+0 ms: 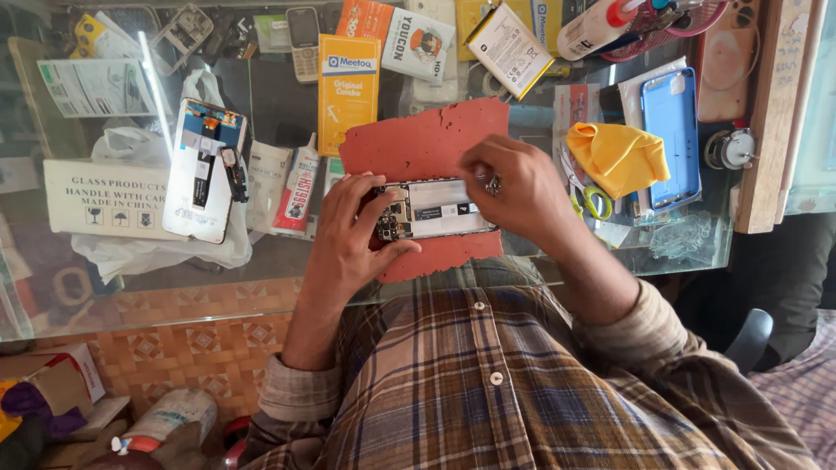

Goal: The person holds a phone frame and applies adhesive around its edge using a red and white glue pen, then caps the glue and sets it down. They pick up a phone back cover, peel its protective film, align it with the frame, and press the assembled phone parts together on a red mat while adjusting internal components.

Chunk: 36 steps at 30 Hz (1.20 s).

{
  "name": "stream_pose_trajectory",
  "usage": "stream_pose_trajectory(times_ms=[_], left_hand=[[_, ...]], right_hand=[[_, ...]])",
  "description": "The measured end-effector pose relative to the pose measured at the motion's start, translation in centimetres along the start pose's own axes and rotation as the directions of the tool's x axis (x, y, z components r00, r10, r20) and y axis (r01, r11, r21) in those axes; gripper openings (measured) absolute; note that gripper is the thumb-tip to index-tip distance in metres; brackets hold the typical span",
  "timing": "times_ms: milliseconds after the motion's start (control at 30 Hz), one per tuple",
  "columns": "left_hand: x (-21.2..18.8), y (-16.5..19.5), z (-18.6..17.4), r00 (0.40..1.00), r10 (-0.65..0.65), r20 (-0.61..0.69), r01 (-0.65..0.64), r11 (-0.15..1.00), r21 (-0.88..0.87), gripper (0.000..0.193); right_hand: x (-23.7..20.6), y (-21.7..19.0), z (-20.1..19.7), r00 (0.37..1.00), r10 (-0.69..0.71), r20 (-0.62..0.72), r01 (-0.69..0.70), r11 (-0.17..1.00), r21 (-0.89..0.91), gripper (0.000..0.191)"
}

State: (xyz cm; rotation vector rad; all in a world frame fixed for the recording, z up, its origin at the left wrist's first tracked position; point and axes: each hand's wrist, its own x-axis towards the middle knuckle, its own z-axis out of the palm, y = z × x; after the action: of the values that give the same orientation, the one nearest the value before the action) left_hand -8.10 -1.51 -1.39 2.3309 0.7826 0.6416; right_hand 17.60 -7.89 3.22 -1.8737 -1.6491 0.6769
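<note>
Opened smartphone (428, 210), back cover off and battery and circuit board exposed, lying flat on a ragged red work mat (424, 144) near the front edge of the glass table (270, 274). Left hand (348, 235) clasped around the phone's left end, thumb pressed along its lower edge and fingers curled over the top corner. Right hand (509, 187) resting over the phone's right end, fingertips pinched together on the upper right corner of the frame; whether a small part or tool sits inside the pinch, cannot tell. Just right of the mat, a crumpled yellow cloth (616, 157) with green-handled scissors (595, 202) below it, and further right a blue phone case (671, 135). Well left of the mat, a second dismantled phone (203, 170) on a white plastic bag (161, 252). Behind the mat, an orange-yellow accessory packet (348, 91) and a loose phone battery (509, 48).
</note>
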Motion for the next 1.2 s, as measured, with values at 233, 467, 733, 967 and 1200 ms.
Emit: stream_pose_trajectory(times_ms=[233,467,733,967,1200], left_hand=[[-0.2,-0.3,0.2,0.999,-0.012,0.042,0.01,0.999,0.051,0.07],[0.3,0.0,-0.2,0.997,0.034,0.07,-0.041,0.993,0.107,0.066],[1.1,0.5,-1.0,0.993,0.041,0.114,-0.056,0.991,0.124,0.069],[1.5,0.8,-1.1,0.989,0.045,0.14,-0.068,0.984,0.166,0.069],[1.5,0.9,-1.0,0.991,0.036,0.129,-0.058,0.984,0.171,0.069]], right_hand=[[5.5,-1.6,1.5,0.948,-0.094,0.306,0.119,0.991,-0.067,0.017],[8.4,-3.6,1.0,0.861,0.098,0.499,0.015,0.976,-0.218,0.021],[9.3,-4.8,0.6,0.876,0.054,0.479,0.055,0.976,-0.21,0.021],[9.6,-4.6,0.4,0.848,0.056,0.526,0.048,0.982,-0.183,0.023],[9.4,-4.0,0.5,0.857,-0.009,0.515,0.094,0.986,-0.14,0.019]])
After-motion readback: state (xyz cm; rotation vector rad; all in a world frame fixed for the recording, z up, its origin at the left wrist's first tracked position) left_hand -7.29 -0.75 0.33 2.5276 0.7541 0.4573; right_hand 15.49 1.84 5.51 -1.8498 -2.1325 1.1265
